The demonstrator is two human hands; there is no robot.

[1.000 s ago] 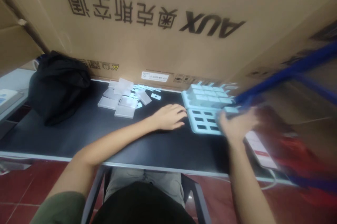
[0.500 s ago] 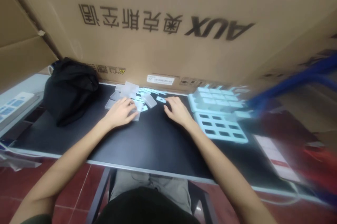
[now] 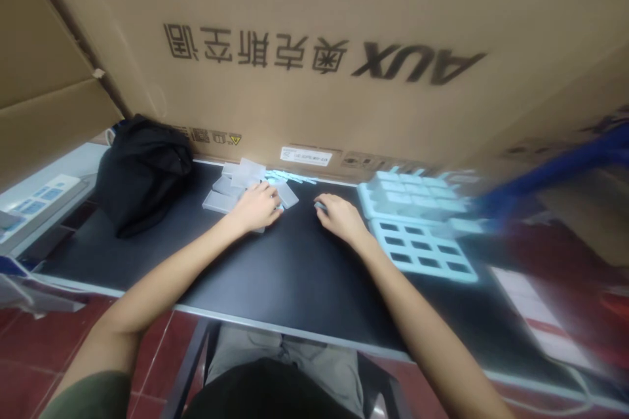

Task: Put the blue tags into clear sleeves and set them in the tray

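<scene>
My left hand (image 3: 256, 208) rests at the front of a loose pile, its fingers curled down and pinched at a small light-blue plastic piece that is mostly hidden. Under and behind it lie several frosted clear plastic covers (image 3: 248, 173), and behind them light-blue sticks (image 3: 292, 176). My right hand (image 3: 341, 217) is lower right of the pile, thumb and fingers closed on a flat light-blue plastic piece (image 3: 320, 205); only its end shows. Further right stands a light-blue block mould (image 3: 403, 193) with upright tabs, and in front of it a light-blue frame (image 3: 425, 248) with rectangular holes.
A large cardboard box (image 3: 314, 104) walls off the back of the black table (image 3: 295, 275). A black cloth bag (image 3: 142, 176) sits at left, near a white printed box (image 3: 39, 206). At right are a white and red flat item (image 3: 540, 317) and a blurred blue bar (image 3: 555, 173).
My right hand has closed over the flat light-blue piece and drawn it slightly nearer me. My left hand has shifted right across the pile, its fingers drawing together. The view has tilted a little.
</scene>
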